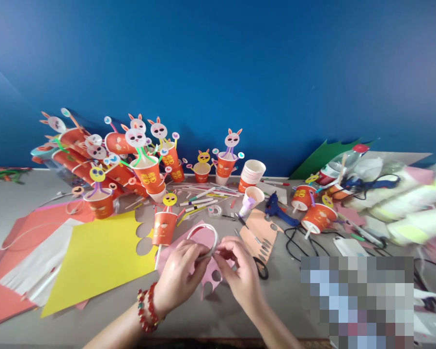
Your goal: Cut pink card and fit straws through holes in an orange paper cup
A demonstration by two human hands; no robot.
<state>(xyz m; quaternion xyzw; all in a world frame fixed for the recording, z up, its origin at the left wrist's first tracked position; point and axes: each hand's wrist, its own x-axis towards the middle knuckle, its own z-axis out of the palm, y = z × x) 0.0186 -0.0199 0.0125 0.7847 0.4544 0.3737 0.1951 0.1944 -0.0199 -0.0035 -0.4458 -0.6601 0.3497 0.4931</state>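
- Your left hand (183, 266) grasps the narrow, glossy white ring (215, 237), perhaps a tape roll, with thumb and fingers closed on its near rim.
- Your right hand (241, 269) brings its thumb and fingertips together beside the ring's right edge; you cannot tell from here whether they pinch a loose end, the rim or nothing.
- The ring lies between your hands, its body reaching away from you past the left fingertips, tilted so that you look through the opening.
- Being round, it offers no clear long axis; the relation that seems to count is its right edge against your right fingertips. That edge is nearer your right hand, while the near rim belongs to your left.
- Below lies the pink paper sheet with round cut-outs (208, 277), partly covered by your hands.
- Just beyond your right wrist are the black-handled scissors (264, 274), apart from your fingers.
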